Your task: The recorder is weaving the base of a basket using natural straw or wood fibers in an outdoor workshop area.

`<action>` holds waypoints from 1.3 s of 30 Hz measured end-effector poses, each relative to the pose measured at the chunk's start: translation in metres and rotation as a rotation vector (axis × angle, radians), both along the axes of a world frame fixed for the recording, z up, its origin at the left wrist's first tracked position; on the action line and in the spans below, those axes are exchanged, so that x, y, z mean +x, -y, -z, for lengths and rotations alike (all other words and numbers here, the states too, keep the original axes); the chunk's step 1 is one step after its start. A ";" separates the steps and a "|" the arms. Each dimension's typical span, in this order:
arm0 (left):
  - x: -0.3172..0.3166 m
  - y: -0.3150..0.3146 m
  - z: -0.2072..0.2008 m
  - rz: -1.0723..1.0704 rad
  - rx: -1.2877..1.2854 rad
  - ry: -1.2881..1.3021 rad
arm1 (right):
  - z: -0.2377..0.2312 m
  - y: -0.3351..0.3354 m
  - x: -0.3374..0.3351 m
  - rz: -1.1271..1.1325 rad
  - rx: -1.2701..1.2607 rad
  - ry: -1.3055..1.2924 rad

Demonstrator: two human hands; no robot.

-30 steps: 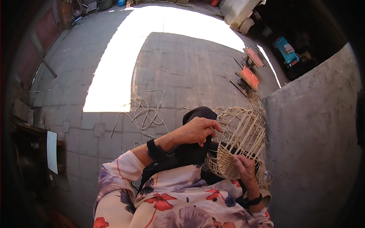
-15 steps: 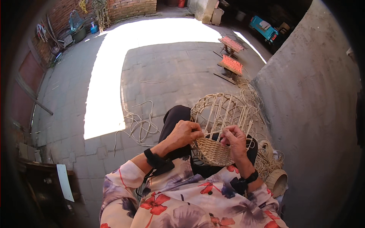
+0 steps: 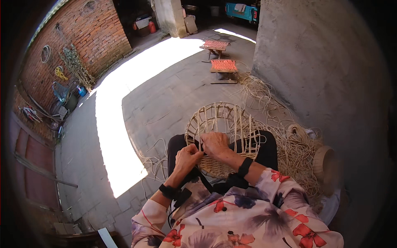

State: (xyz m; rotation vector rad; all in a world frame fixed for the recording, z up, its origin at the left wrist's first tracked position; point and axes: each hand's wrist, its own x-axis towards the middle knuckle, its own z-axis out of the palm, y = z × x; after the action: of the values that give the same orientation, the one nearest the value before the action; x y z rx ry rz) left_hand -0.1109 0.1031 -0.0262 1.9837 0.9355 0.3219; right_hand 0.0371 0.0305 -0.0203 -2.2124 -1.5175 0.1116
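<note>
A partly woven basket (image 3: 217, 166) of tan cord lies tilted across my lap. Its near part is tightly woven, while spaced upright strands (image 3: 235, 120) run to a round rim at the far side. My left hand (image 3: 186, 160) is pinched on a cord at the left edge of the weave. Just beyond it, my right hand (image 3: 216, 144) reaches across the basket with bent fingers closed among the left uprights, seemingly on the same cord. Its fingertips are partly hidden, and the cord itself barely shows between the hands.
A big tangle of loose cord (image 3: 295, 155) lies on the floor to my right, beside a round tan container (image 3: 323, 161). More cord (image 3: 155, 159) trails at my left knee. Two low stools with red woven seats (image 3: 223, 65) stand ahead. A grey wall (image 3: 314, 66) rises at right.
My right hand has moved left across the basket, close to the left hand. The left hand has come down toward me. The cord stretched between them no longer shows. The view has turned.
</note>
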 end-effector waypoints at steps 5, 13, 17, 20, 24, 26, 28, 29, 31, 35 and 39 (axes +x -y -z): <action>0.003 0.001 -0.004 -0.060 -0.052 -0.001 | 0.006 -0.004 -0.001 -0.001 -0.002 -0.091; 0.000 0.001 -0.010 -0.054 -0.181 0.036 | 0.019 0.029 -0.009 -0.025 0.483 -0.282; -0.005 -0.002 -0.006 -0.059 -0.186 0.046 | 0.008 0.039 -0.009 -0.052 0.429 -0.505; -0.006 -0.003 -0.005 -0.074 -0.219 0.048 | 0.009 0.045 -0.010 -0.090 0.460 -0.509; -0.008 -0.004 -0.001 0.066 -0.106 0.101 | 0.006 0.059 -0.002 -0.138 0.383 -0.254; -0.013 0.000 -0.013 0.115 -0.114 0.062 | 0.007 0.060 0.000 -0.174 0.376 -0.164; -0.019 -0.002 -0.021 0.147 -0.148 0.075 | 0.007 0.060 0.000 -0.183 0.383 -0.142; -0.022 -0.002 -0.025 0.191 -0.184 0.091 | 0.006 0.062 0.001 -0.179 0.357 -0.119; -0.026 0.000 -0.032 0.149 0.154 0.058 | 0.004 0.067 0.002 -0.174 0.327 -0.097; -0.014 0.017 -0.056 0.015 0.623 0.189 | 0.003 0.077 0.005 -0.171 0.286 -0.084; 0.002 0.023 -0.045 0.275 0.537 0.239 | -0.003 0.087 0.004 -0.154 0.136 -0.118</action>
State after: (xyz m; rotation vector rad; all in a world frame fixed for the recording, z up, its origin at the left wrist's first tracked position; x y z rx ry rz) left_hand -0.1089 0.0805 0.0183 2.4549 0.4386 0.6894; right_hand 0.0415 -0.0566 -0.0175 -1.9481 -1.5805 0.1784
